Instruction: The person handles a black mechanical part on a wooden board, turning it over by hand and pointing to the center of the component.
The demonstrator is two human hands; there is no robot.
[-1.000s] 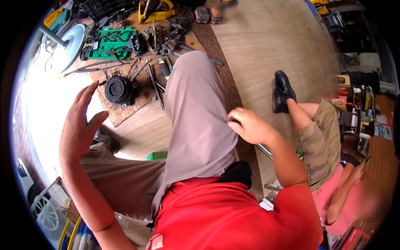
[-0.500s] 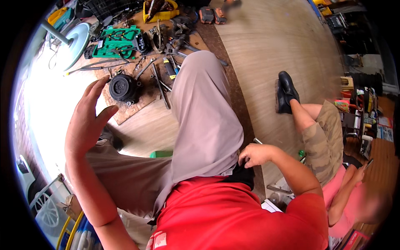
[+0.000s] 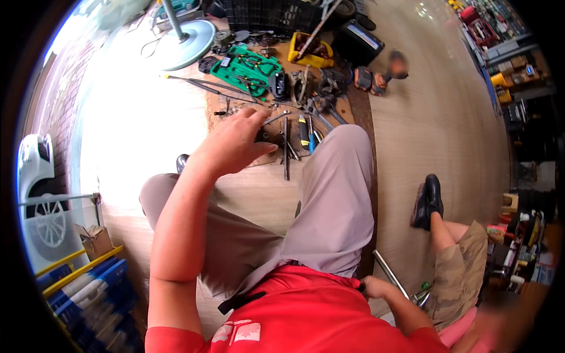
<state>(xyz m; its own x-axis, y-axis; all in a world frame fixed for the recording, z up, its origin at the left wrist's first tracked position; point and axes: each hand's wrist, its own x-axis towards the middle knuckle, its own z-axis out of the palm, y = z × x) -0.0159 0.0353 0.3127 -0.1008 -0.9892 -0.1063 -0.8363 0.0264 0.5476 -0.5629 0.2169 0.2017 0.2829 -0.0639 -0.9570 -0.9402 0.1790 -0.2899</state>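
Observation:
My left hand (image 3: 235,141) hovers over the tool-strewn brown board (image 3: 220,120), fingers outstretched and thumb apart, nothing held. It covers most of a dark round part (image 3: 268,138) with bolt lugs. Just beyond the fingers lies a metal wrench (image 3: 276,117). Beside it are a dark metal rod (image 3: 286,153), a yellow-and-black handled tool (image 3: 303,132) and a blue-handled screwdriver (image 3: 312,138). My right hand (image 3: 376,287) is at my right hip by the red shirt's hem, fingers curled against something dark; what they hold is hidden.
A green tool case (image 3: 244,67) lies open beyond the hand, near a round pale stand base (image 3: 182,47). Farther back are a yellow bin (image 3: 312,52), a black crate (image 3: 271,17) and a black battery (image 3: 358,42). At right, another person's shoes (image 3: 428,203) rest on the floor.
The view has shifted, showing more of the far floor. My left hand now covers the round part it was beside. My right hand has drawn back along my hip.

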